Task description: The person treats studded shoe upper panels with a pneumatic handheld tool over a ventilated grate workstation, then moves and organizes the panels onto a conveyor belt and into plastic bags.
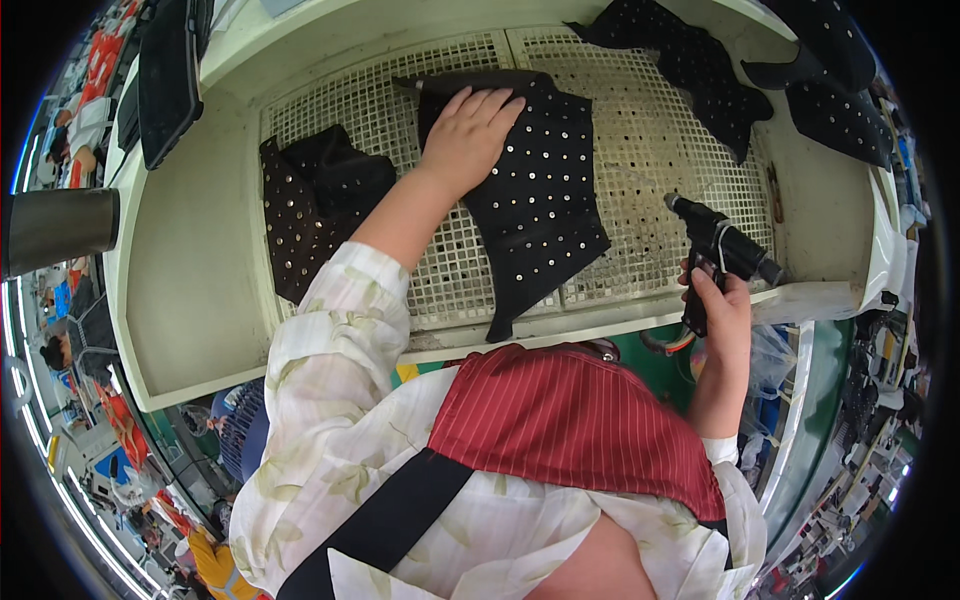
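Observation:
My left hand [466, 143] lies flat with its fingers stretched out on a black studded fabric piece [545, 185], near its upper left edge. Shiny round studs dot the piece, which tapers to a narrow tip toward me. My right hand [722, 300] grips the handle of a black spray gun [722, 240], its nozzle pointing left and away from me over the grid's right side. Coloured leads or tubes hang below the handle. Left of my left forearm, a second studded black piece [320, 200] lies crumpled.
Both pieces rest on a pale perforated grid [640, 220] in a cream-coloured trough [190, 290]. More studded black pieces [690, 70] drape at the far right and over the right rim. A dark cylindrical object [62, 232] juts in at the left, below a dark flat panel [170, 80].

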The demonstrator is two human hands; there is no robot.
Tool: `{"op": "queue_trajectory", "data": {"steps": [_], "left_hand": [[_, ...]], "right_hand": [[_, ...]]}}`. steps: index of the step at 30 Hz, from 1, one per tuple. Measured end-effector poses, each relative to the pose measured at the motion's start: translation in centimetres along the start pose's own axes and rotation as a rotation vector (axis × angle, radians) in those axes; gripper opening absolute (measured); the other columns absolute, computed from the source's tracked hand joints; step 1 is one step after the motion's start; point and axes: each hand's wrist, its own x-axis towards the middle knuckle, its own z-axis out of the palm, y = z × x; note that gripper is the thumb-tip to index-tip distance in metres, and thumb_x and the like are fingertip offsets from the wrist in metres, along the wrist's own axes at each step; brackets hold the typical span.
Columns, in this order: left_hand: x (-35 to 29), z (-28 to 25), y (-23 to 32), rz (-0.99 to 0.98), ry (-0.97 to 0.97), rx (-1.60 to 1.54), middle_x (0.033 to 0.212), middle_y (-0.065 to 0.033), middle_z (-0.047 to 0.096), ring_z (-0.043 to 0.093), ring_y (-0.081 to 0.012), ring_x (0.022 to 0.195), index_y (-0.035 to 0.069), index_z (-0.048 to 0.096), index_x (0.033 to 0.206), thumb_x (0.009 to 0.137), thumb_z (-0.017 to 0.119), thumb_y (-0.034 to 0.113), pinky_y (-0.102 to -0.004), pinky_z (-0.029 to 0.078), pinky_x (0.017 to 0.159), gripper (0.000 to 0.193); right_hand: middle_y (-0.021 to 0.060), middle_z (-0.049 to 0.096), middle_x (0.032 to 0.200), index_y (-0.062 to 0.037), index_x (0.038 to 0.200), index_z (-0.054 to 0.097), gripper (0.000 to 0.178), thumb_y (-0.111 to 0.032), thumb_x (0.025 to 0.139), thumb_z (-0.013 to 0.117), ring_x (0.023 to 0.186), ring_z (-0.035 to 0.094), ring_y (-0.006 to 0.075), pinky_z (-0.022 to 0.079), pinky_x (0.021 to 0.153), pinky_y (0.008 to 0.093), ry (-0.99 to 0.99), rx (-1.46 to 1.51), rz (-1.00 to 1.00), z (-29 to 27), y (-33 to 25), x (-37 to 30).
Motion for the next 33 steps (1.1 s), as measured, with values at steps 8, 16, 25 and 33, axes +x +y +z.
{"op": "queue_trajectory", "data": {"steps": [8, 16, 25, 33], "left_hand": [[5.0, 0.5, -2.8, -0.115, 0.373, 0.094, 0.114, -0.0039, 0.051, 0.045, -0.0253, 0.114, 0.021, 0.055, 0.116, 0.073, 0.061, 0.013, -0.0447, 0.031, 0.101, 0.045], [7.1, -3.4, -6.8, -0.382, -0.418, -0.321, 0.103, -0.0166, 0.061, 0.058, -0.0323, 0.097, 0.012, 0.056, 0.115, 0.080, 0.060, 0.033, -0.0388, 0.044, 0.088, 0.041], [5.7, -1.0, -10.9, -0.640, -0.657, 0.034, 0.114, -0.0167, 0.057, 0.054, -0.0319, 0.106, 0.004, 0.054, 0.117, 0.085, 0.054, 0.038, -0.0406, 0.044, 0.087, 0.047], [3.6, -1.5, -5.7, -0.231, -0.118, 0.029, 0.129, -0.0086, 0.047, 0.040, -0.0255, 0.122, 0.015, 0.049, 0.124, 0.080, 0.060, 0.031, -0.0512, 0.023, 0.105, 0.048]], "right_hand": [[0.0045, 0.062, 0.090, -0.0004, 0.109, 0.056, 0.030, -0.011, 0.081, 0.064, 0.077, 0.056, 0.0111, 0.044, 0.068, 0.0243, 0.032, -0.028, -0.020, 2.8, -0.5, -1.7], [-0.0017, 0.058, 0.087, -0.0015, 0.111, 0.055, 0.032, -0.008, 0.081, 0.064, 0.072, 0.048, 0.0054, 0.040, 0.064, 0.0213, 0.015, -0.096, -0.003, 3.5, 0.6, -1.5], [-0.0035, 0.056, 0.080, 0.0002, 0.106, 0.056, 0.029, -0.011, 0.081, 0.064, 0.069, 0.045, 0.0039, 0.039, 0.060, 0.0208, 0.030, -0.116, 0.014, 3.7, 0.7, -0.5], [-0.0017, 0.057, 0.084, 0.0013, 0.107, 0.055, 0.031, -0.011, 0.080, 0.065, 0.072, 0.047, 0.0046, 0.040, 0.063, 0.0208, 0.027, -0.159, 0.098, 2.9, 0.9, -0.2]]}}
